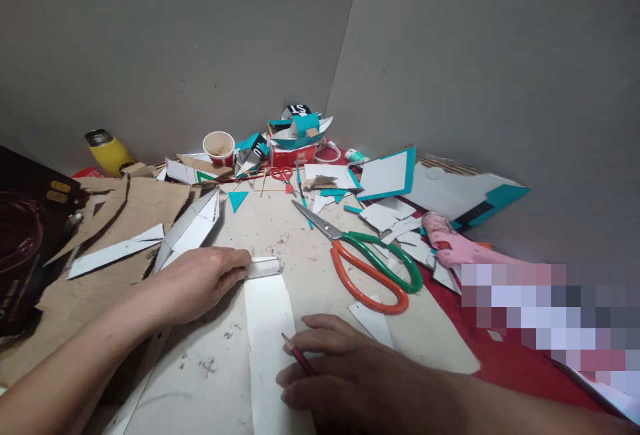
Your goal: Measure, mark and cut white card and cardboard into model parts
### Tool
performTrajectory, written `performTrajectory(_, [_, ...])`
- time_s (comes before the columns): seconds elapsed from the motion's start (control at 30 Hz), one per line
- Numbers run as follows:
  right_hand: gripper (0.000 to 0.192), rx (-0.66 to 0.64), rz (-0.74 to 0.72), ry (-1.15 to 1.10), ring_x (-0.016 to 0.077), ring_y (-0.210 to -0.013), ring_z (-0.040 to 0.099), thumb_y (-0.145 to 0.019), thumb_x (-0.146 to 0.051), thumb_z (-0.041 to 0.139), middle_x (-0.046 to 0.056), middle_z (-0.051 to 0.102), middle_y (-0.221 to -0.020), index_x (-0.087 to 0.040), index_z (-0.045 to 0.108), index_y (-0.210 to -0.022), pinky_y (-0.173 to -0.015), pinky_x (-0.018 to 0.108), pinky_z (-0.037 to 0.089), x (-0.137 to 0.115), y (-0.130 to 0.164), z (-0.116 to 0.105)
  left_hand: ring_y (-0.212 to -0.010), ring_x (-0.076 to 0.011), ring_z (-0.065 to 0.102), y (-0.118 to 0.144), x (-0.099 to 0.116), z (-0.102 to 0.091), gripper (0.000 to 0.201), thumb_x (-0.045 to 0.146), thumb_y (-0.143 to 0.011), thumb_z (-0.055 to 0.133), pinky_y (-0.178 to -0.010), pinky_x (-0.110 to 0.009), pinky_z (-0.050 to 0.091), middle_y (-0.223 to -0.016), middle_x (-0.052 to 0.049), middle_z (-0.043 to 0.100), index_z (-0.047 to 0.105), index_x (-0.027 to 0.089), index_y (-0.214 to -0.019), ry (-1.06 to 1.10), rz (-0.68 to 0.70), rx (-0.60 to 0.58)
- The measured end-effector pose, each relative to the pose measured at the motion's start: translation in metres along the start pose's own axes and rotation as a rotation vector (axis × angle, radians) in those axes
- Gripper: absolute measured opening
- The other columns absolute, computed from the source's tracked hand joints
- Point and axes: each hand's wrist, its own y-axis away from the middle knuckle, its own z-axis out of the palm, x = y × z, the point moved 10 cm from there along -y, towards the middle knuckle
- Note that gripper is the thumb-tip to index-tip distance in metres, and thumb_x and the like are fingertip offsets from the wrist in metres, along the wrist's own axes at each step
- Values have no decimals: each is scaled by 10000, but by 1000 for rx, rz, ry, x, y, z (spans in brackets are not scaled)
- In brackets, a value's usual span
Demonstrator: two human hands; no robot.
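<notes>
While the paper strip [270, 318] lies lengthwise on the board [213, 355], near end out of frame, left hand [203, 285] pinches the ruler [265, 268] across its far end, forearm angled in from lower left. Right hand [335, 375] grasps the pencil [300, 356] between fingers, tip up-left over the strip's right side. Scissors [345, 237] ahead of it, toward board's right edge; red cloth [510, 368] beyond. Room to move: left of strip, toward board's left edge.
</notes>
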Motion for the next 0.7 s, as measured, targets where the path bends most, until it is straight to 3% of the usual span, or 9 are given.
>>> performTrajectory(0.3, [273,45,-25,39,195,-1157,575,-919,-266,570,77,717,-1111,-188,556,-1181,-1108,401,285,3,2,6,-632,-141,504,-1,-1,2,221,309,-949,368,-575,-277,327,-735,9,573,471,225,-773,-28,19,3])
performTrajectory(0.47, [246,63,-13,51,188,-1128,600,-915,-276,571,80,727,-1092,-191,586,-1146,-1106,367,311,-10,-1,-6,-623,-149,484,-2,-2,3,227,320,-949,354,-581,-285,307,-715,9,562,468,233,-774,-18,-5,-19])
performTrajectory(0.57, [279,58,89,64,190,-1182,568,-917,-271,567,110,694,-1167,-166,574,-1175,-1108,340,310,-6,0,-10,-612,-150,472,-2,-3,2,228,323,-945,356,-577,-291,292,-704,8,558,476,235,-771,-19,-13,-14])
performTrajectory(0.7, [331,72,6,6,199,-1151,573,-918,-395,573,63,705,-1126,-199,563,-1184,-1116,391,275,-4,3,-2,-590,-143,445,-3,-2,2,231,311,-943,363,-572,-295,284,-678,11,534,470,229,-755,-23,-12,-11])
